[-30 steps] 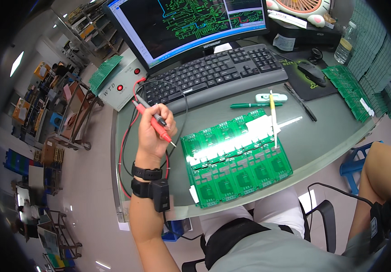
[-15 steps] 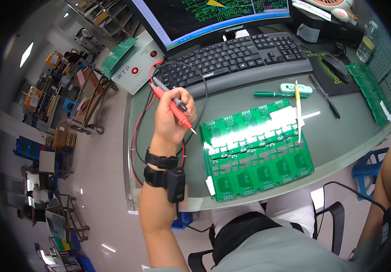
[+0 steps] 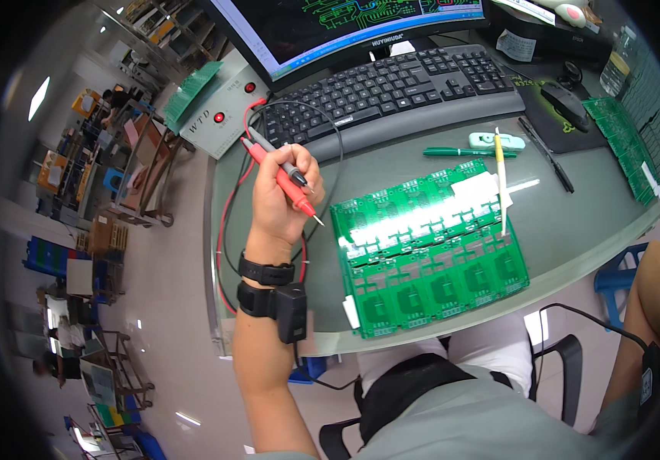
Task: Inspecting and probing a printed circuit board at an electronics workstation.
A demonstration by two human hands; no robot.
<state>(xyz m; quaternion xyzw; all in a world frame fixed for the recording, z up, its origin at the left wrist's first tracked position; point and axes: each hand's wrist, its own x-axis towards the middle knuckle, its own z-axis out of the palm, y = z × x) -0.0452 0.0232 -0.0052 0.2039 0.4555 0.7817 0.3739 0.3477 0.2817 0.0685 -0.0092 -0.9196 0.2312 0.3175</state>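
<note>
My left hand (image 3: 278,192) is closed round two test probes, above the glass-topped desk just left of a green circuit board panel. The red test probe (image 3: 299,197) points its bare metal tip down toward the panel's left edge without touching it. Beside it in the same grip is the black test probe (image 3: 297,175). The circuit board panel (image 3: 445,287) lies flat, with bright glare across its upper half and white stickers on it. Across its right side rests a slim white-and-yellow stick (image 3: 501,180). On the right only my arm (image 3: 651,322) shows; my right hand is out of sight.
Behind the panel are a keyboard (image 3: 391,88) and monitor (image 3: 345,38). A grey tester box (image 3: 219,130) with red buttons stands left. A green pen (image 3: 460,152), black pen (image 3: 548,157), mouse (image 3: 565,106), bottle (image 3: 617,65) and more circuit boards (image 3: 622,149) lie rightward.
The whole view has shifted slightly. My left hand keeps its hold on both probes and stays by the panel's left edge. The yellow shape on the monitor no longer shows.
</note>
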